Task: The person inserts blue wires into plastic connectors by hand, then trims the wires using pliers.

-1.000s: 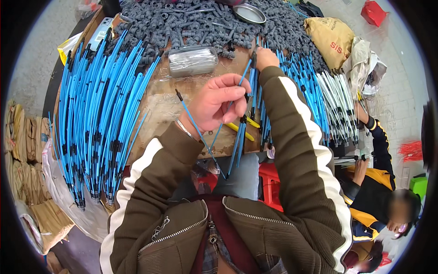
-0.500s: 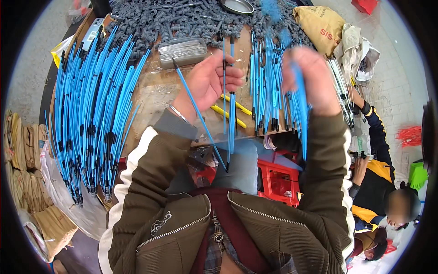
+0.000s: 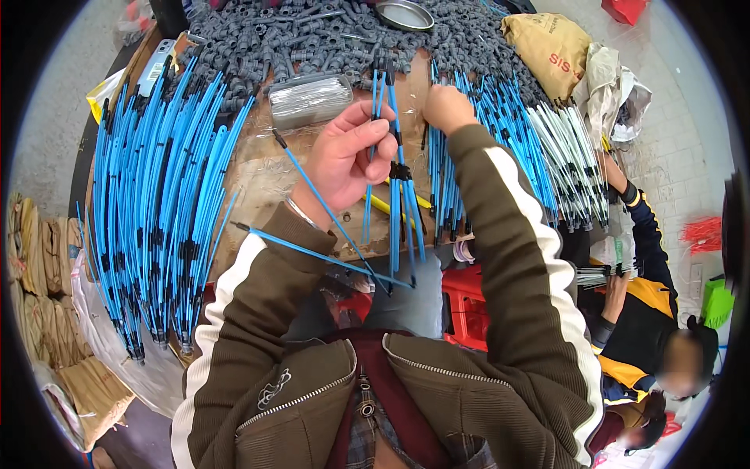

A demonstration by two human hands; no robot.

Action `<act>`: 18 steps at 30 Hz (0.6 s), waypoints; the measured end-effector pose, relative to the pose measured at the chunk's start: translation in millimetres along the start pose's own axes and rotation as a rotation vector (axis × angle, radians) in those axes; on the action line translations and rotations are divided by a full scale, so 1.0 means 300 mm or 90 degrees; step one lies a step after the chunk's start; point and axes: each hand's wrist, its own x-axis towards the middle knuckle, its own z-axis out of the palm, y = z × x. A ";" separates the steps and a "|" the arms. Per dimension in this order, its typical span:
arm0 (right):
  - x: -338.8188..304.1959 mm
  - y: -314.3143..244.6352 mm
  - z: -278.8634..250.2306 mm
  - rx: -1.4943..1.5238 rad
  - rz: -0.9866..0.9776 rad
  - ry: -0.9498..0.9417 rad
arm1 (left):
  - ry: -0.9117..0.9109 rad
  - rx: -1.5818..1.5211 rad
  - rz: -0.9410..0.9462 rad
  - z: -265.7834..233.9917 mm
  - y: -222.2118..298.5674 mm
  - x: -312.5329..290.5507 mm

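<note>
My left hand is closed on a small bunch of blue tubes with black fittings, which hang down over the table's near edge. Two more blue tubes cross under that wrist. My right hand is a fist reaching into the stack of blue tubes at the right of the table; what its fingers grip is hidden. A big fan of blue tubes lies to the left.
A heap of grey plastic fittings covers the far side of the wooden table, with a clear plastic bag, a metal bowl and a tan sack. Another person sits at the right holding tubes. A red stool stands below.
My right hand has gone from lifted with blue tubes back down into the right-hand stack. My left hand has kept its bunch and turned slightly.
</note>
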 end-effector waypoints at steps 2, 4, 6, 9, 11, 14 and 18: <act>0.034 -0.008 0.017 -0.012 0.010 -0.001 | -0.014 -0.008 -0.018 -0.006 0.004 -0.010; 0.057 -0.011 -0.002 -0.047 -0.029 -0.104 | -0.005 0.005 -0.024 -0.004 0.007 -0.006; 0.053 -0.011 0.003 -0.064 -0.046 -0.156 | 0.007 0.033 -0.039 0.000 0.009 0.001; 0.027 -0.018 0.020 0.043 0.121 -0.008 | 0.031 0.047 -0.021 -0.004 0.003 -0.001; 0.020 0.023 -0.014 0.064 0.111 0.039 | 0.041 0.054 -0.011 -0.016 -0.002 0.008; -0.026 0.104 -0.143 0.102 0.024 0.214 | 0.078 0.070 -0.014 -0.041 -0.007 0.023; -0.252 0.039 -0.491 0.552 -0.086 0.219 | 0.165 0.084 -0.024 -0.061 0.000 0.012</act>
